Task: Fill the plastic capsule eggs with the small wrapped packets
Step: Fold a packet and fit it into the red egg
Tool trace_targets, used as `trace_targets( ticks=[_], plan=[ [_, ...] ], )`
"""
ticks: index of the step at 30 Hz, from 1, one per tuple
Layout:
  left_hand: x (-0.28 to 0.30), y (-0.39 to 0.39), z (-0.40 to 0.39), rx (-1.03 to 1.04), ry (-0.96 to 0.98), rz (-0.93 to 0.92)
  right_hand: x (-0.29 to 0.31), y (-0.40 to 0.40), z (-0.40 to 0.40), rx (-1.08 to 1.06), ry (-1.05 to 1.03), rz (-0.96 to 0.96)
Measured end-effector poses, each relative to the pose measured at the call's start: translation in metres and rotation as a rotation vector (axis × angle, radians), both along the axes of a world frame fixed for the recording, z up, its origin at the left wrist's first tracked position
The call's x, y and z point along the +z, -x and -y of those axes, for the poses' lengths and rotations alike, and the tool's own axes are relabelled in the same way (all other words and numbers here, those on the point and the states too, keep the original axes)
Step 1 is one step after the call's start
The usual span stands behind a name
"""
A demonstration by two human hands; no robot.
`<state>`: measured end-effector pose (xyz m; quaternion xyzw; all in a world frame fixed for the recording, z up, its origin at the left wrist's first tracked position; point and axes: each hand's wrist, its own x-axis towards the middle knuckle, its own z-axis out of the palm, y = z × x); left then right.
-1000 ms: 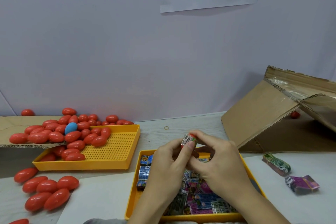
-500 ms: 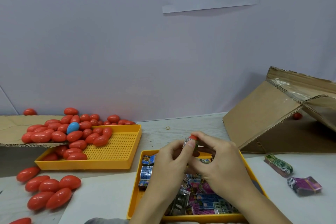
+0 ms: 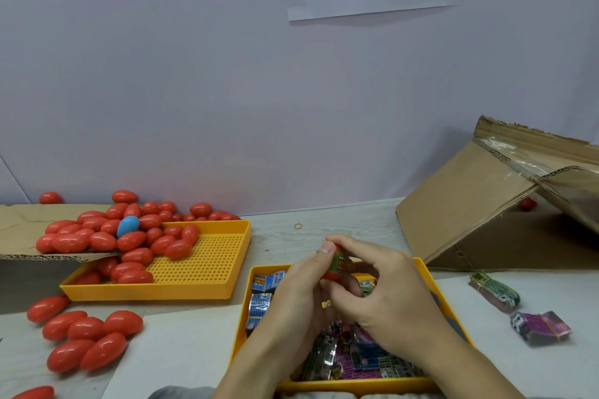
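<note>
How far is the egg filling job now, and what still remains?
Done: hard to say; closed red eggs lie at the front left, but nothing shows whether they are filled. In hand: the left hand and right hand grip one egg with a packet at its opening. Left: many packets in the near tray, and a pile of eggs on the far tray.

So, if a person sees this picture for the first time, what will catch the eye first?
Probably the heap of red capsule eggs at the left, spilling over a yellow perforated tray, with one blue egg among them. Next, in the middle, the left hand and right hand grip a red egg above a second yellow tray of colourful wrapped packets.
</note>
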<state>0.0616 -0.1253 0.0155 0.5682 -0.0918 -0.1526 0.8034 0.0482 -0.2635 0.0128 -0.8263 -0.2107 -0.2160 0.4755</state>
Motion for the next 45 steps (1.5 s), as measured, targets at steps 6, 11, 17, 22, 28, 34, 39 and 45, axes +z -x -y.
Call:
trace_targets(
  ticks=[6, 11, 17, 22, 28, 34, 39, 45],
  plan=[
    [0.002, -0.001, -0.002, 0.021, 0.116, -0.06, 0.0, 0.001, -0.001, -0.08, 0.035, 0.044],
    [0.001, -0.002, -0.004, 0.005, 0.173, -0.102, -0.001, 0.001, -0.002, -0.081, 0.051, 0.039],
    [-0.003, -0.007, -0.007, 0.025, 0.092, -0.054, -0.004, 0.0, -0.002, -0.098, 0.075, 0.01],
    [-0.005, -0.013, -0.006, 0.264, 0.068, -0.019, -0.002, 0.001, -0.005, -0.246, 0.21, -0.006],
    [-0.01, -0.013, -0.005, 0.31, -0.033, 0.029, -0.002, 0.003, -0.025, -0.317, 0.309, 0.011],
    [-0.006, -0.011, -0.001, 0.263, -0.129, 0.065, 0.002, -0.001, -0.029, -0.42, 0.212, -0.048],
    [-0.002, -0.014, -0.004, 0.292, -0.104, -0.021, 0.031, -0.024, -0.01, -0.352, -0.632, -0.449],
    [0.0, -0.015, -0.006, 0.335, -0.076, -0.004, 0.106, -0.072, 0.053, -0.288, -1.197, -0.437]
  ],
)
